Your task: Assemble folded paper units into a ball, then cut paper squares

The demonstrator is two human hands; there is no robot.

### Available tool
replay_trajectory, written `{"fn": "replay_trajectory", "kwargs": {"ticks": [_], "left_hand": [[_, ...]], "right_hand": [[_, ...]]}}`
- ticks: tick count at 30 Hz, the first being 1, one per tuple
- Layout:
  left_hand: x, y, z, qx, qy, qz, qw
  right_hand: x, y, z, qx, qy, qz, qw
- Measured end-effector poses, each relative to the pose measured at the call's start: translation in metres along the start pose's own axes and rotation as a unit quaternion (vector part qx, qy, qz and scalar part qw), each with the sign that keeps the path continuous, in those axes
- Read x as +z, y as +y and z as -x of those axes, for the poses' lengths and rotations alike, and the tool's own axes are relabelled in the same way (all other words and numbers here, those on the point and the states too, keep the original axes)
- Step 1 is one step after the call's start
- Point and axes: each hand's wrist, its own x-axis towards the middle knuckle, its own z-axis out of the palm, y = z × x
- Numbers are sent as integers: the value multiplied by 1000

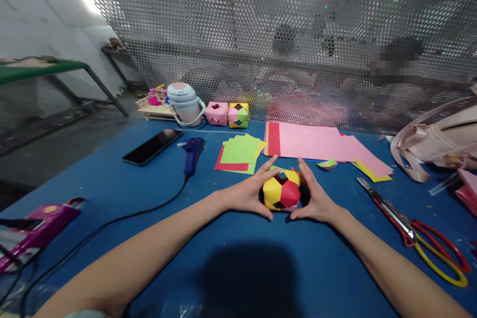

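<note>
A folded paper ball [281, 190] with yellow, red, green and pink panels and star-shaped gaps is low over the blue table in front of me. My left hand [253, 190] cups its left side, fingers along the upper edge and thumb below. On the opposite side my right hand [316, 196] curves round it, with a dark gap between palm and paper. Both hands hold it between them, though the fingertip contact behind it is hidden. Beyond it, to the left, lies a stack of green, yellow and red paper squares [240, 151].
A blue glue gun [193, 155], its cord, a phone [152, 146] and a purple power strip [39, 231] lie left. Behind are a white lidded cup [186, 104], two paper cubes [217, 113] and pink sheets [309, 140]. Scissors [443, 248], a box cutter [387, 211] and a bag [439, 139] are right.
</note>
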Motion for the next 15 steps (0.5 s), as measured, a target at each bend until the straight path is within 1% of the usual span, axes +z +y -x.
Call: {"fn": "replay_trajectory", "kwargs": {"ticks": [4, 6, 8, 11, 14, 15], "left_hand": [[-6, 0, 2, -49, -6, 14, 999], [-8, 1, 3, -84, -4, 20, 996], [-10, 3, 1, -103, 3, 29, 994], [-16, 1, -10, -94, 40, 72, 992], [-26, -11, -31, -77, 106, 154, 979], [-31, -18, -39, -79, 131, 162, 975]], "right_hand": [[0, 0, 1, 75, -48, -1, 996], [1, 0, 2, 95, -51, 0, 994], [1, 0, -1, 104, -34, -11, 994], [-4, 2, -16, 97, 16, -50, 994], [-14, 10, -51, 97, 68, -121, 986], [-17, 15, -65, 104, 75, -145, 981]]}}
